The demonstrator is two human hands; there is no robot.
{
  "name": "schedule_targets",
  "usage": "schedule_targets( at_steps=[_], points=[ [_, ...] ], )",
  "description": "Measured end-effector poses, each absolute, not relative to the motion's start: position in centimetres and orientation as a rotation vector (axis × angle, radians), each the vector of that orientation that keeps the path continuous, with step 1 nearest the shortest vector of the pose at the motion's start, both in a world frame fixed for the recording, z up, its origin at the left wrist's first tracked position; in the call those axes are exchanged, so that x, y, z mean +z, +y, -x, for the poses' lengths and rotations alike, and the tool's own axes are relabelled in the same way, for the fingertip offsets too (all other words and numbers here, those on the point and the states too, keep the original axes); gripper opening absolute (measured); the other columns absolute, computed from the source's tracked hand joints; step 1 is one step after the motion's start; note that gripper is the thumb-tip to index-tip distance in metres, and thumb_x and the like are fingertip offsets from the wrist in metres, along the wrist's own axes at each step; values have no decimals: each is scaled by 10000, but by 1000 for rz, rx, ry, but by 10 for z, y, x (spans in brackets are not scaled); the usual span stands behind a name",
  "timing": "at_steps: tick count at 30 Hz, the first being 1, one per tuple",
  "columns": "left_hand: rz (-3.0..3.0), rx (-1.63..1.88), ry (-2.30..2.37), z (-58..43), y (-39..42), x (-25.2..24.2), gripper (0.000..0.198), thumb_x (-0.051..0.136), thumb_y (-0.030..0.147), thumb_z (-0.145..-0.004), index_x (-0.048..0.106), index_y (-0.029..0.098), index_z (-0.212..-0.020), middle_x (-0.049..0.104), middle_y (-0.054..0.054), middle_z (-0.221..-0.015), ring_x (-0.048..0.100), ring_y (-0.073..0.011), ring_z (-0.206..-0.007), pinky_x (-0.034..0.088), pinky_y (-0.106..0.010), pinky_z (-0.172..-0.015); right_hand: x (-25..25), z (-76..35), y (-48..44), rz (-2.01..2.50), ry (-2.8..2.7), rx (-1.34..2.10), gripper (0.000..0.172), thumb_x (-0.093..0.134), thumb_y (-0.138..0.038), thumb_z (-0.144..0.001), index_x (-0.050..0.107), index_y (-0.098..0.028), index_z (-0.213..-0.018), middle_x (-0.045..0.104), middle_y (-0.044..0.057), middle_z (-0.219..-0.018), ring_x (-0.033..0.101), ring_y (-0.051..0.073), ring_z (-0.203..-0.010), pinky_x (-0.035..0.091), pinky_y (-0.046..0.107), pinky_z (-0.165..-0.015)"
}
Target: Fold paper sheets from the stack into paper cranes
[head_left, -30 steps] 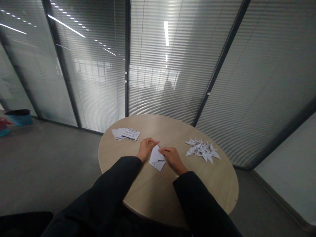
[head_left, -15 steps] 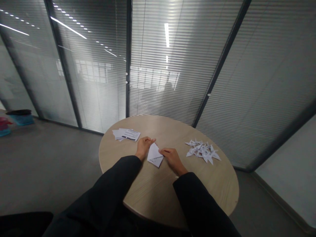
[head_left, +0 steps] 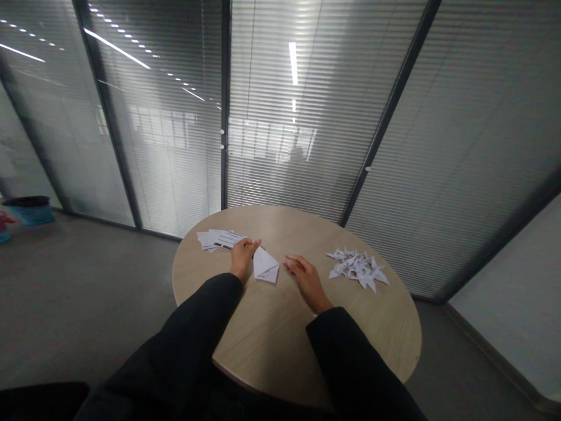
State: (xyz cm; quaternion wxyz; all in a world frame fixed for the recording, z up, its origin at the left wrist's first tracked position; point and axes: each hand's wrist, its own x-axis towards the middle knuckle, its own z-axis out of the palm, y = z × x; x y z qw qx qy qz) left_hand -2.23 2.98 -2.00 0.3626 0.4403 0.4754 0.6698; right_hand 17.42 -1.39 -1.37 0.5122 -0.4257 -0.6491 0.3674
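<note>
As both hands sit low over the round wooden desk (head_left: 280,225), a folded white paper triangle (head_left: 265,266) lies between them, its tip angled toward the left hand (head_left: 242,258), whose fingers (head_left: 250,245) are pressed together just beside it. Farther off, the right hand (head_left: 305,279) has loosely spread fingers, with open desk before the paper cranes (head_left: 357,269).

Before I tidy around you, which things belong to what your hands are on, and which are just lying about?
Belonging: folded white paper, left hand, right hand.
Lying about: printed paper sheets, pile of paper cranes, blue tub.
</note>
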Motion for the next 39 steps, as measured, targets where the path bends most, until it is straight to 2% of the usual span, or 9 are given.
schedule_targets(
  at_steps=[3, 6, 11, 16, 20, 23, 31, 35, 39],
  points=[
    [-1162, 1675, 1168, 14, 24, -19, 402, 721, 499, -568, 554, 147, -668, 637, -30, -592, 590, -148, -540, 400, -228, -489, -17, -172, -14, 969, -1635, 932, 487, 654, -314, -695, 569, -203, -1162, 656, 89, -1027, 609, 200, -937, 480, 342, -819],
    [-1177, 1599, 1108, 8, 19, -17, 393, 713, 499, -579, 576, 146, -684, 669, -56, -654, 616, -161, -574, 417, -232, -495, -20, -170, -14, 913, -1695, 1024, 561, 668, -230, -651, 542, -218, -1198, 632, 81, -1062, 594, 200, -967, 489, 333, -798],
    [-1151, 1544, 1023, 3, 11, -10, 396, 733, 471, -565, 602, 140, -737, 685, -63, -704, 633, -170, -612, 455, -250, -533, -22, -170, -11, 908, -1684, 1002, 483, 643, -210, -646, 591, -198, -1126, 654, 76, -1024, 605, 195, -907, 491, 325, -767],
    [-1213, 1527, 1034, 2, 7, -5, 421, 748, 459, -555, 615, 139, -793, 668, -35, -650, 614, -146, -575, 445, -237, -531, -19, -173, -10, 960, -1594, 952, 322, 596, -324, -721, 649, -163, -995, 688, 87, -954, 634, 201, -807, 496, 322, -716],
    [-1211, 1478, 949, 2, 5, -3, 474, 773, 413, -541, 590, 146, -887, 681, -38, -674, 643, -171, -629, 484, -280, -601, -19, -174, -9, 993, -1543, 916, 339, 572, -443, -750, 663, -159, -911, 697, 91, -899, 639, 220, -769, 491, 302, -623],
    [-1255, 1451, 951, 1, 4, -2, 441, 775, 382, -549, 607, 148, -883, 682, -34, -679, 639, -172, -628, 483, -281, -601, -21, -175, -7, 1018, -1540, 849, 375, 555, -495, -758, 656, -148, -856, 694, 91, -848, 635, 222, -747, 476, 286, -584],
    [-1632, 1377, 1042, 3, 5, -7, 353, 782, 321, -554, 689, 161, -854, 704, -68, -817, 636, -207, -788, 460, -298, -717, -22, -177, -5, 1016, -1480, 894, 410, 581, -519, -730, 627, -139, -877, 689, 99, -821, 630, 215, -689, 456, 273, -535],
    [-1878, 1364, 1102, 5, 9, -13, 273, 739, 351, -625, 718, 186, -842, 685, -82, -868, 613, -210, -811, 445, -302, -724, -22, -177, -5, 1030, -1478, 860, 384, 574, -481, -742, 610, -144, -922, 672, 66, -741, 613, 195, -642, 445, 257, -513],
    [-2093, 1403, 1152, 6, 12, -16, 267, 764, 358, -598, 732, 201, -812, 655, -94, -890, 582, -228, -873, 429, -313, -769, -20, -176, -9, 1021, -1533, 838, 357, 554, -429, -766, 594, -152, -987, 642, 29, -686, 588, 169, -588, 426, 241, -487]
  ],
)
